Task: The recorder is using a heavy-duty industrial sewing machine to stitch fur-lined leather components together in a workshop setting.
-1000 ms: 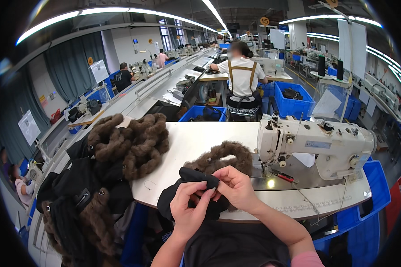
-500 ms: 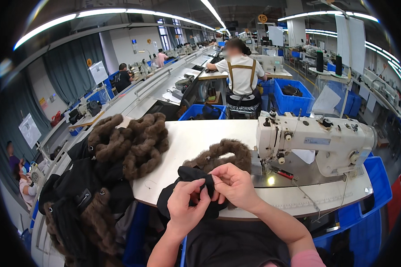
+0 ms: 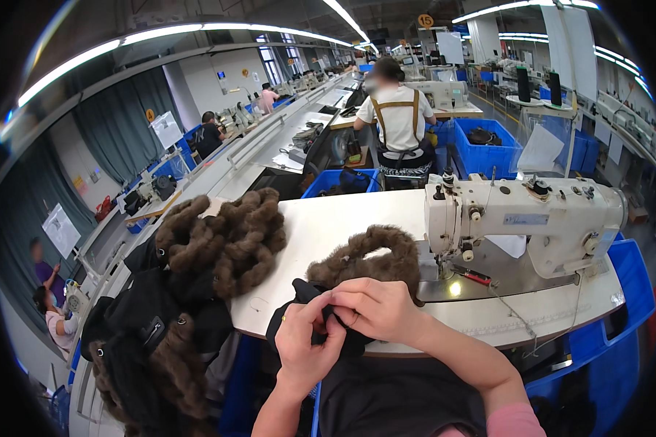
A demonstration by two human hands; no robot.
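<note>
- The left hand [image 3: 304, 336] rose from the lower edge, its forearm nearly upright, thumb and index finger bent toward each other.
- The right hand [image 3: 377, 309] met it from the other side, knuckles up, its forearm slanting in from the lower right below a pink sleeve [image 3: 514, 421].
- The fingers of both hands were pinched on one piece of soft black cloth [image 3: 304, 292], their tips close together; the exact spot of the grip was hidden.
- That cloth hung bunched at the near edge of the worktop, just in front of a loop of fluffy brown fur trim [image 3: 399, 251]; whether the two were joined could not be told.
- One white industrial sewing machine [image 3: 521, 215] stood to the right, with one red-and-black handled tool [image 3: 474, 275] lying by its needle area.
- Two dark cones of thread [image 3: 523, 86] stood on a stand behind the machine.
- A heap of brown fur trims [image 3: 251, 237] and black garments [image 3: 127, 302] lay at the left, too tangled to count.
- The worktop [image 3: 321, 218] was white and smooth, with a metal plate under the machine.
- Beyond it stretched a workshop with blue plastic bins [image 3: 486, 156], grey-green curtains [image 3: 109, 109], strip lights and at least five other people, the nearest a seated person in a white top [image 3: 399, 116].
</note>
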